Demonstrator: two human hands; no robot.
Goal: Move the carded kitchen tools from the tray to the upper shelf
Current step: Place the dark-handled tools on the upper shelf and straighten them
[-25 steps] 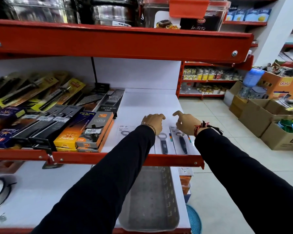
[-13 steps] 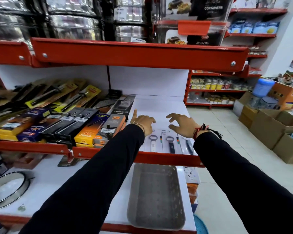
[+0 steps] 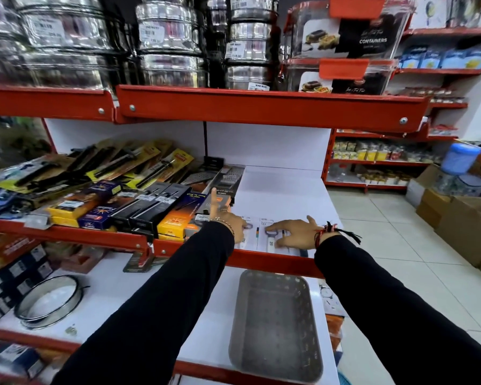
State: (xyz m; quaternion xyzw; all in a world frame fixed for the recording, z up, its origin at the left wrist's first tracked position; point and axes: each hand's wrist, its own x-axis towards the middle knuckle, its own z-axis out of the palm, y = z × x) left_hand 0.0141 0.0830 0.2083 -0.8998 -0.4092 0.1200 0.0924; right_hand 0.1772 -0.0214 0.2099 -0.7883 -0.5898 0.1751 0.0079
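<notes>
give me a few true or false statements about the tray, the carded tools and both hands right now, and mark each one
1. The grey tray has nothing in it. True.
2. The tray sits on the same shelf as the carded tools. False: it sits on the shelf below them.
3. The right hand lies spread over the carded tools. True.
4. The left hand holds a carded tool up in the air. False: it is down at the shelf, with one of its fingers pointing up.
5. The boxed items lie to the right of the carded tools. False: they lie to the left.
</notes>
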